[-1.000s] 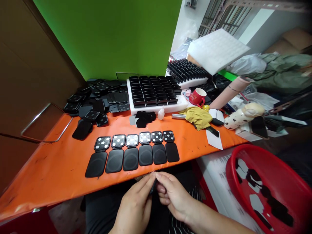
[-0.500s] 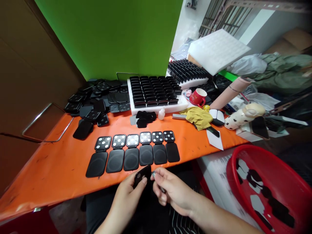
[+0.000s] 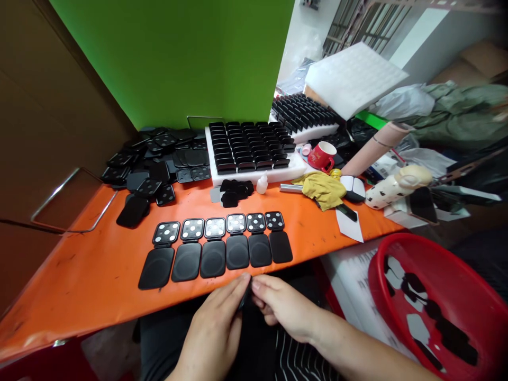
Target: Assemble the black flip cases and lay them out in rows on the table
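My left hand is closed around a black flat rounded piece, seen nearly edge-on and mostly hidden by the fingers. My right hand is pinched at the upper edge of that piece, its fingertips close to my left ones; whatever it grips is hidden. Both hands are over my lap at the table's front edge. Just beyond them lies a row of several opened hinged black cases, their upper halves dotted with light discs.
A white foam tray of upright black pieces stands on the orange table. Black parts are heaped to its left. A small white bottle, yellow cloth and red mug lie rightward. Lower right is a red basin.
My left hand has turned over, so the black piece's dotted face no longer shows. My right hand has closed in on its edge, and the small metallic tool in it is now out of sight.
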`<action>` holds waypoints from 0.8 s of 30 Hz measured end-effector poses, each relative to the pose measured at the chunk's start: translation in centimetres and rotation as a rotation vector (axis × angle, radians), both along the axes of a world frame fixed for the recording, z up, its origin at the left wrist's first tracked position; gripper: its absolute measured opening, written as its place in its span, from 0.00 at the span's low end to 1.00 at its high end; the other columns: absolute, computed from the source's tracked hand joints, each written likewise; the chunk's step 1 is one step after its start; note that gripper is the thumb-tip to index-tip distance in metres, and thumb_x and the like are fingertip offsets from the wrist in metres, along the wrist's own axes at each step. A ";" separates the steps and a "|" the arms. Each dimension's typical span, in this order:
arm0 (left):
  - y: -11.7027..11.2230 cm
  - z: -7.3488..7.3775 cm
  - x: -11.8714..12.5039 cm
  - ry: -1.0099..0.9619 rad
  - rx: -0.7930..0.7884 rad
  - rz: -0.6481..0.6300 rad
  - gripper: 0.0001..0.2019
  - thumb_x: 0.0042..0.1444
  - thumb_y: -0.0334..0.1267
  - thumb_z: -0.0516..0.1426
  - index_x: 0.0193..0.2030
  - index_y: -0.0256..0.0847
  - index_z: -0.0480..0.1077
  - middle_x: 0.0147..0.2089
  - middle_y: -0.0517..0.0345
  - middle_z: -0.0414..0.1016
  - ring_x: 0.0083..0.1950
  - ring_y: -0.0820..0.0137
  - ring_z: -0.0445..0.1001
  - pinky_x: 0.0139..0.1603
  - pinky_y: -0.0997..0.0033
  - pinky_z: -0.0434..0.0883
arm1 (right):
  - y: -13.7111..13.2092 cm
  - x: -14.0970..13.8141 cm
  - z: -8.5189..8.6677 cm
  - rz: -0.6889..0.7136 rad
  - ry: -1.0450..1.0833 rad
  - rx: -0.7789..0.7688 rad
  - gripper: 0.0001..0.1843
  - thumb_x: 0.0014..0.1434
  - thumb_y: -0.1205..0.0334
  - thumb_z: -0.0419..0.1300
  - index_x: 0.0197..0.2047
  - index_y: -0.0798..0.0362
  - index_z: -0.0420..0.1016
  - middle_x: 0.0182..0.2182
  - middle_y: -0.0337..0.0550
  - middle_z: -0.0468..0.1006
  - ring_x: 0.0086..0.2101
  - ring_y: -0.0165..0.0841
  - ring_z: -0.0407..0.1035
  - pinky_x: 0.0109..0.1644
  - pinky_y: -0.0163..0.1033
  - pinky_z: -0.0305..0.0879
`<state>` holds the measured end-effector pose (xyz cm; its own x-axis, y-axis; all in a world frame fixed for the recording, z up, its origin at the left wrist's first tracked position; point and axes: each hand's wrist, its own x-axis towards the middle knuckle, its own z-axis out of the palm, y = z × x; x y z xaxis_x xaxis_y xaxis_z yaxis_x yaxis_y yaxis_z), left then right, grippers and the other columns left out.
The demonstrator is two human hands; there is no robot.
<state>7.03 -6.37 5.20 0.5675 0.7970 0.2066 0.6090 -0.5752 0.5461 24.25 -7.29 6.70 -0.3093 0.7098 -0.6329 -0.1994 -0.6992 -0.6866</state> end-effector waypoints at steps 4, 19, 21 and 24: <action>-0.2 -0.1 0.0 0.000 0.020 -0.011 0.27 0.49 0.23 0.47 0.58 0.42 0.60 0.54 0.53 0.70 0.53 0.67 0.70 0.51 0.68 0.70 | 0.2 0.0 0.0 0.007 0.015 0.031 0.20 0.55 0.45 0.53 0.27 0.54 0.60 0.22 0.32 0.57 0.20 0.21 0.46 0.22 0.30 0.38; -1.0 -1.3 -0.3 0.019 0.040 -0.007 0.25 0.53 0.26 0.48 0.60 0.42 0.56 0.55 0.53 0.68 0.54 0.68 0.68 0.53 0.69 0.69 | 0.1 -0.2 -0.1 0.031 -0.029 0.010 0.16 0.57 0.50 0.52 0.26 0.54 0.60 0.23 0.34 0.58 0.20 0.22 0.45 0.18 0.28 0.39; -1.0 -1.1 -0.4 0.062 0.059 -0.034 0.28 0.51 0.24 0.48 0.60 0.41 0.55 0.56 0.53 0.67 0.55 0.67 0.67 0.53 0.68 0.68 | 0.1 0.0 -0.1 0.025 0.008 -0.017 0.16 0.57 0.49 0.52 0.28 0.54 0.61 0.24 0.34 0.58 0.20 0.21 0.45 0.19 0.28 0.39; -1.1 -0.9 -0.2 0.092 0.080 -0.044 0.30 0.48 0.22 0.47 0.60 0.40 0.56 0.56 0.52 0.67 0.55 0.66 0.67 0.53 0.67 0.69 | 0.0 0.0 -0.2 -0.003 0.055 -0.033 0.17 0.56 0.48 0.53 0.28 0.55 0.62 0.23 0.33 0.57 0.20 0.21 0.46 0.20 0.29 0.38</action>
<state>6.78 -7.49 4.28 0.6212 0.7539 0.2140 0.6277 -0.6421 0.4401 24.27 -7.33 6.49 -0.3419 0.6899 -0.6381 -0.2380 -0.7205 -0.6514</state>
